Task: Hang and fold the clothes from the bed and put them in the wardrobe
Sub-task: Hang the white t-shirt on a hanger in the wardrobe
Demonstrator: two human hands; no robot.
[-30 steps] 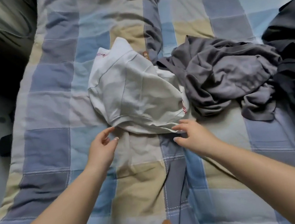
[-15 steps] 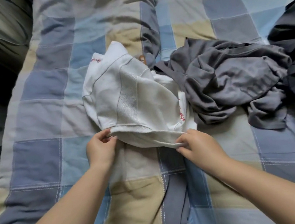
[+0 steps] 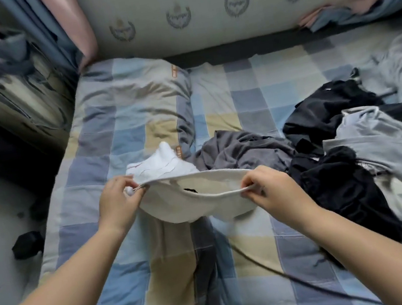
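Note:
A white garment hangs lifted off the checked bedcover, its hem stretched open between my hands. My left hand pinches the hem's left end. My right hand pinches the right end. The garment's far part, with red stitching, still rests on the bed. Just behind it lies a crumpled dark grey garment. To the right are black clothes and light grey clothes in a heap.
A checked pillow lies at the head of the bed below a patterned wall. A dark cable crosses the cover near my right forearm. Floor with a black object lies left of the bed; cluttered furniture stands at the far left.
Both hands closed on the white garment's hem and lifted it off the bed, spreading it apart. The view tilted up, bringing the wall, pillow and more clothes into sight.

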